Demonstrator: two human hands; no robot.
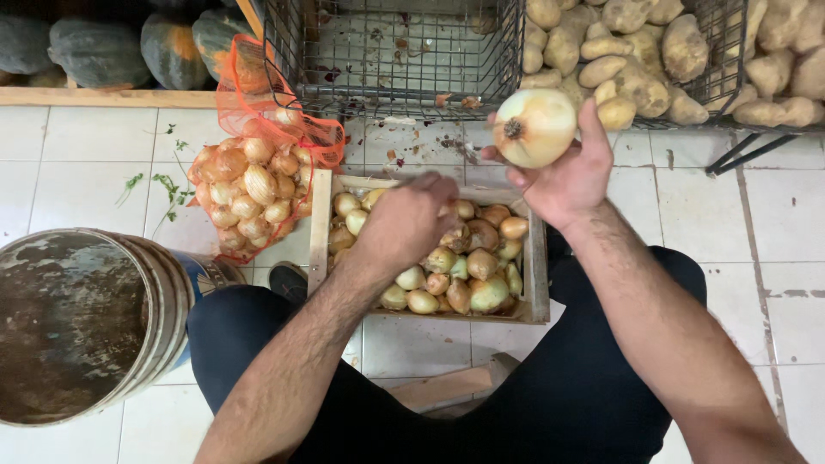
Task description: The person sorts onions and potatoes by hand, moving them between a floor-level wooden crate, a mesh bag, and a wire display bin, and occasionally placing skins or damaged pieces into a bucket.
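My right hand (571, 176) holds up a large pale onion (534, 126) above the far right corner of a wooden crate (538, 271). The crate sits on the tiled floor between my knees and holds several small yellow onions (468, 271). My left hand (408, 219) reaches down into the crate, its fingers curled among the onions; whether it grips one is hidden.
An orange mesh sack of onions (253, 193) lies left of the crate. A wire basket (391, 51) stands behind, and another with potatoes (640, 51) at the back right. Squashes (99, 51) sit on a shelf at back left. A stack of worn buckets (82, 322) stands by my left knee.
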